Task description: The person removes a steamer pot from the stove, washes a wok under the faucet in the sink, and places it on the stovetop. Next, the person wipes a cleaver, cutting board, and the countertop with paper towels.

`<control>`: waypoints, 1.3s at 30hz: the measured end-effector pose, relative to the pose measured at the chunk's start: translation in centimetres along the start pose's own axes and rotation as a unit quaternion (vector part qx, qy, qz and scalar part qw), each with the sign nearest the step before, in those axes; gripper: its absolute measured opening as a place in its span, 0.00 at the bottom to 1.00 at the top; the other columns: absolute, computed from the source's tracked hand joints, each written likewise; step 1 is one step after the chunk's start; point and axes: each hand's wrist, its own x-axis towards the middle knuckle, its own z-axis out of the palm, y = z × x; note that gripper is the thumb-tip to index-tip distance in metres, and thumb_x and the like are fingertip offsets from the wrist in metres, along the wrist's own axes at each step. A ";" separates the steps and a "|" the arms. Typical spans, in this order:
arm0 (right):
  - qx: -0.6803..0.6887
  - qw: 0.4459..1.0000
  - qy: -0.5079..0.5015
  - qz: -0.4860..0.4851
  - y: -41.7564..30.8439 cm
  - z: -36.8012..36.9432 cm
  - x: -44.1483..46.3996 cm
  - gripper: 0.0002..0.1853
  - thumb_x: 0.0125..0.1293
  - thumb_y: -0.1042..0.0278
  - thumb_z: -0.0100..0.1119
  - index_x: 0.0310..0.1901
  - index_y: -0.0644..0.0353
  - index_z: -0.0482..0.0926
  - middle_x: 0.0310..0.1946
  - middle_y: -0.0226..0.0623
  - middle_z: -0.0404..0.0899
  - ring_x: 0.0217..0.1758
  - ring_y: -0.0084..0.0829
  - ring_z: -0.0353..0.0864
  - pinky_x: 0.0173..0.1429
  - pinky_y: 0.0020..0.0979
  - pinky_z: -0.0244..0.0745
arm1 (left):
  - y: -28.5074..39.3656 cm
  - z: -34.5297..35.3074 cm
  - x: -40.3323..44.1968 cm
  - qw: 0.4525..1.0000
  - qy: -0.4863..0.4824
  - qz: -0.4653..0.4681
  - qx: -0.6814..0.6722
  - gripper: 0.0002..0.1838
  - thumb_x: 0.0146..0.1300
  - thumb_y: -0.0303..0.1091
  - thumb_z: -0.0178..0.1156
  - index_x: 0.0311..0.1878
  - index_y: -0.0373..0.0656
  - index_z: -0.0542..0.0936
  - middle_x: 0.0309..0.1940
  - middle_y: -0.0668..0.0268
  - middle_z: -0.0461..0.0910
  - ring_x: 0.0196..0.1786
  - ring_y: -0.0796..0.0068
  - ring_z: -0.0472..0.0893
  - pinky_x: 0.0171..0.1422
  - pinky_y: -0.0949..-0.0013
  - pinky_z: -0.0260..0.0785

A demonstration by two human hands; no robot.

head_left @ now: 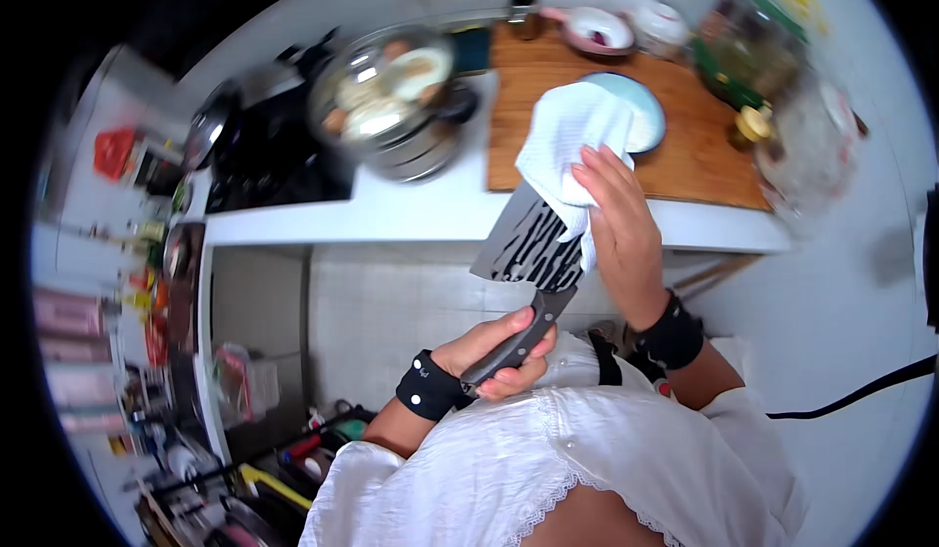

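My left hand [504,353] is wrapped round the dark handle of a cleaver [533,246], close to my body. Its broad blade points up and away, with black and silver streaks over its surface. In my right hand [618,224] is a white cloth [572,141], which covers the far end of the blade. The right fingers lie long against the cloth, and the thumb is hidden. Behind the cloth, a light-blue round dish [641,112] rests on the wooden board [518,87], partly covered from view.
A steamer pot [401,146] with a clear lid and food inside stands left of the board, beside a black stove [279,156]. A pink pan [599,32], a jar [524,17], a green-lidded container [753,43] and a plastic bag [812,151] line the back and right.
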 end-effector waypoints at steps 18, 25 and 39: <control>0.552 0.720 -0.382 0.178 -29.7 37.7 2.9 0.15 0.64 0.70 0.42 0.51 0.64 0.69 0.42 0.37 0.75 0.42 0.24 0.75 0.46 0.24 0.69 | -10.5 -7.3 -32.9 0.834 0.090 0.521 -0.160 0.27 0.61 0.62 0.35 0.31 0.42 0.60 0.09 0.68 0.59 0.05 0.82 0.57 0.05 0.80 0.48; 0.710 0.438 -0.491 0.250 -38.1 46.0 3.9 0.16 0.64 0.66 0.47 0.50 0.65 0.66 0.41 0.32 0.74 0.42 0.17 0.72 0.46 0.21 0.68 | -6.4 -11.1 -41.8 0.781 0.071 0.610 -0.115 0.28 0.60 0.63 0.34 0.31 0.43 0.59 0.09 0.67 0.60 0.05 0.82 0.58 0.06 0.81 0.47; 0.573 0.663 -0.478 0.058 -46.0 60.7 8.8 0.12 0.63 0.63 0.48 0.37 0.66 0.68 0.26 0.36 0.72 0.29 0.21 0.69 0.35 0.25 0.66 | 4.8 -15.7 -52.4 0.449 0.670 0.591 0.018 0.08 0.62 0.34 0.50 0.37 0.40 0.65 0.15 0.72 0.66 0.15 0.86 0.64 0.17 0.81 0.55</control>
